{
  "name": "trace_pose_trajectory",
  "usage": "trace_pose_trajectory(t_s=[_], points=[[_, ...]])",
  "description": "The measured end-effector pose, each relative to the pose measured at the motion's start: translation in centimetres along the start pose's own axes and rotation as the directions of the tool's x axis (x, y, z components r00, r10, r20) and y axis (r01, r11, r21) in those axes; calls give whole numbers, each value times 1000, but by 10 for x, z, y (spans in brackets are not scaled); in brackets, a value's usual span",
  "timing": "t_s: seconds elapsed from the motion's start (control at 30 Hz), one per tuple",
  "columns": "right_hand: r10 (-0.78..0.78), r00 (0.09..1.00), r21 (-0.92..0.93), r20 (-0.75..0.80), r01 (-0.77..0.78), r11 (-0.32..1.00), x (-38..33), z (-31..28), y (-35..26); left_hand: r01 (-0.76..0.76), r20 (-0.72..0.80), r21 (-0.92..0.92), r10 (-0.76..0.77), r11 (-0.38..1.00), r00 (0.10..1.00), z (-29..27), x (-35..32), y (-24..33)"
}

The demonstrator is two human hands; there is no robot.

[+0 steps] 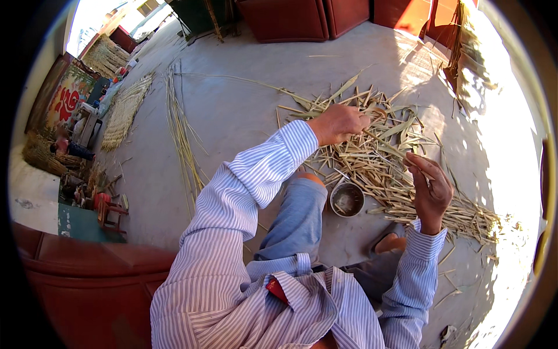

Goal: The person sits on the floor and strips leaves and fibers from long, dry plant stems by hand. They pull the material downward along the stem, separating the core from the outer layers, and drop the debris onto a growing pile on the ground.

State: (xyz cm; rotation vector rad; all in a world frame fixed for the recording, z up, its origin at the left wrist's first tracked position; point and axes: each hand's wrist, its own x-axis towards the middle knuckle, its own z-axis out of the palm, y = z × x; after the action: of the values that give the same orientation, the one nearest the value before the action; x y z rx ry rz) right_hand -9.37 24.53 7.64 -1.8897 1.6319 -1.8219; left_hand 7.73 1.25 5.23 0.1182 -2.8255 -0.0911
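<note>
Seemingly light, stiff and brittle, one reed strip (419, 170) sits pinched in the right hand (430, 189), best held mid-length, while left hand (339, 124) fingers close on the strip pile (378, 157)

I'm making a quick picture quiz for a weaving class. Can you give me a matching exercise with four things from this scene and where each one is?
Things:
1. left hand
2. right hand
3. metal bowl
4. woven mat

Places:
A. on the floor beside the bent knee
B. flat on the floor far off to the left
C. reaching down into the pile of cut reed strips
D. raised above the pile, a thin strip in its grip

Pairs: 1-C, 2-D, 3-A, 4-B
</note>
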Motion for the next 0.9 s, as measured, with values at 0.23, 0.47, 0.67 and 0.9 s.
trace_pose_trajectory(t_s=[0.23,0.47,0.67,0.9], points=[[164,971,366,-176,-90,926,-15,-32,0,75,51,-101,-70,992,996,-22,-66,27],[603,740,462,-297,-441,769,-14,-43,24,168,346,143,-208,975,915,-15,-260,42],[645,683,364,-343,-536,762,-16,-76,33,224,707,415,-468,882,531,-16,-486,16],[729,656,355,-197,-645,676,-34,-111,88,637,814,476,-578,606,-58,-24,-604,77]])
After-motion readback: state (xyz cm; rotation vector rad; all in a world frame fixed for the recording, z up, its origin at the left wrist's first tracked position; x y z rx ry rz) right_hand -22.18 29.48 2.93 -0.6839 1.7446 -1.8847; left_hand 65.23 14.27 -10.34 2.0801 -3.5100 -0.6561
